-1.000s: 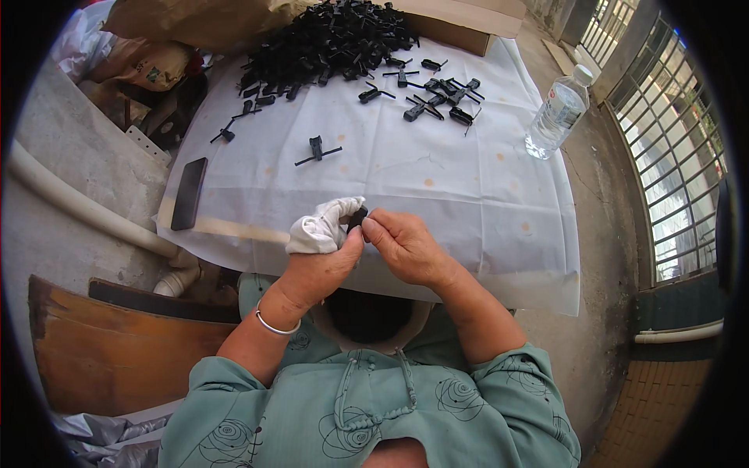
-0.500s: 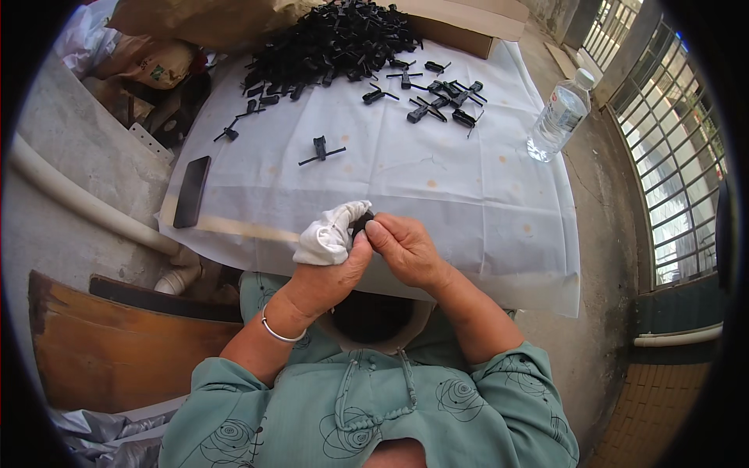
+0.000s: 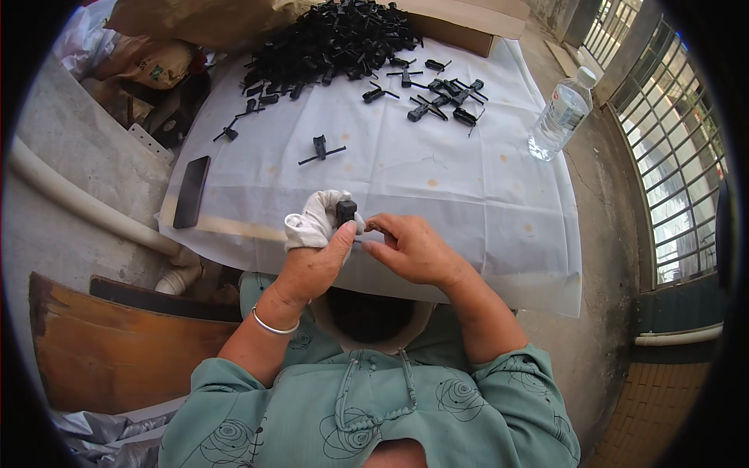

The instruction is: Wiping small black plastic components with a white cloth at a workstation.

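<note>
My left hand [image 3: 316,257] is closed on a small black plastic part [image 3: 346,210], whose blocky end points up above the thumb. White cloth [image 3: 310,222] wraps the fingers of that hand; whether it is a glove or a rag I cannot tell. Just to the right, my right hand [image 3: 413,249] has its thumb and forefinger apart, close to a thin dark piece beside the black part. On the table, a single similar black part with a thin crossbar [image 3: 321,150] lies beyond my left hand.
A large heap of black parts [image 3: 335,47] covers the table's far side, with several loose ones [image 3: 445,97] to its right. A phone [image 3: 192,192] lies at the left edge, a water bottle [image 3: 560,117] stands at the right. Below my hands is a dark-mouthed container [image 3: 367,316].
My left hand has shifted slightly left and turned the black part so its blocky end shows. The right thumb and forefinger have come off it and opened.
</note>
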`<move>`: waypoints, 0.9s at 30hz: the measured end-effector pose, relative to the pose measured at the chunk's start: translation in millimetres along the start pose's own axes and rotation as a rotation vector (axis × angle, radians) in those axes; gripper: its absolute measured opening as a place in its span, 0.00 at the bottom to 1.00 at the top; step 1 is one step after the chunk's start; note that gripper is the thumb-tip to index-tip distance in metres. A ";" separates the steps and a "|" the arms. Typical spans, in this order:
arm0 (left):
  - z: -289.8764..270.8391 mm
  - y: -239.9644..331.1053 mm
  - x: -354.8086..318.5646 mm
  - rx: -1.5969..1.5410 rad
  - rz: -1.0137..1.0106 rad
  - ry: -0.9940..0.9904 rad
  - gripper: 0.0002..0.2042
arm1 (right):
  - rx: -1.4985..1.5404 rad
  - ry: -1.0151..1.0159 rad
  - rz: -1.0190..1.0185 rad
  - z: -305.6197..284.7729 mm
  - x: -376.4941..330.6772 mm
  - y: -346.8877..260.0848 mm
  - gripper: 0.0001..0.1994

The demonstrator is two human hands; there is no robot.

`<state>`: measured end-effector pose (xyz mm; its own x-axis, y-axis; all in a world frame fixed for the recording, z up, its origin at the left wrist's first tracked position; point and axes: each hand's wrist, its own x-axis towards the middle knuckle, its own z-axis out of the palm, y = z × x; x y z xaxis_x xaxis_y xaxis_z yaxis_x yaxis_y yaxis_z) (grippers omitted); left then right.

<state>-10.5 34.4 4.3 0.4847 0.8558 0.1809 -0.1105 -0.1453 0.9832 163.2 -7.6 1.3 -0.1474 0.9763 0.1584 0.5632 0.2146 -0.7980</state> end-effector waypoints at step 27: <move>-5.4 -2.2 -5.3 -0.307 -0.245 -0.164 0.12 | 0.243 0.030 -0.133 8.3 1.2 0.2 0.11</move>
<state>-17.5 32.9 1.0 0.6574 0.7529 -0.0309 -0.2167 0.2282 0.9492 156.4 -6.6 -3.5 -0.1809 0.9413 0.2851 0.3286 0.3311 -0.8846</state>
